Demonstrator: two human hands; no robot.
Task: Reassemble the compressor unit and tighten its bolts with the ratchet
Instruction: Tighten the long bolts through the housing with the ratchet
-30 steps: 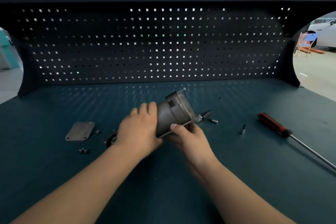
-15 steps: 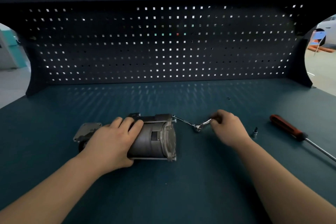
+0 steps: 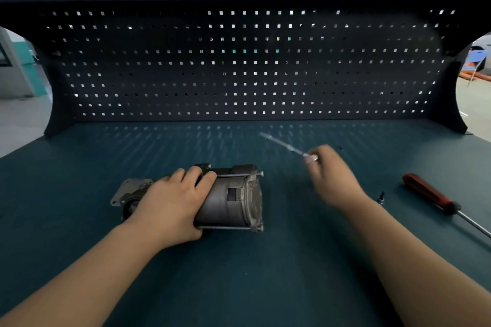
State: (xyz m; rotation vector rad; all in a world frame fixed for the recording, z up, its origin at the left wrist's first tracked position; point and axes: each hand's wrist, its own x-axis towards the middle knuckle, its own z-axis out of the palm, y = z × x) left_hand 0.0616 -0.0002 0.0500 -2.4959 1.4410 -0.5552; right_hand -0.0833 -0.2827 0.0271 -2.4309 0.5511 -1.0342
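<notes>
Downward from a head-worn camera, 2 bare forearms reach over a dark teal workbench (image 3: 239,287) backed by a black pegboard (image 3: 239,66).

The left hand (image 3: 172,207) lies palm-down over the grey compressor unit (image 3: 233,198). Its fingers curl over the top of the housing and its thumb wraps the near side, gripping it. The unit lies on its side on the bench under that hand. Its finned end cap sticks out to the right of the fingers. A flat mounting plate (image 3: 128,190) shows at its other end, just left of the wrist. 2 long bolts run along the body, 1 along the near edge (image 3: 225,227) below the thumb. The other ends in a bolt head (image 3: 261,173) beyond the fingertips.

The right hand (image 3: 332,175) is raised, well apart from the unit and blurred by motion. Its fingers pinch a slim metal rod (image 3: 281,145) that angles up and away to the left of the knuckles. Blur hides whether it is the ratchet or a bolt.

Right of that hand's wrist a small socket bit (image 3: 381,198) stands upright. Further right lies a red-handled screwdriver (image 3: 427,194), shaft pointing toward the bench's near right edge.
</notes>
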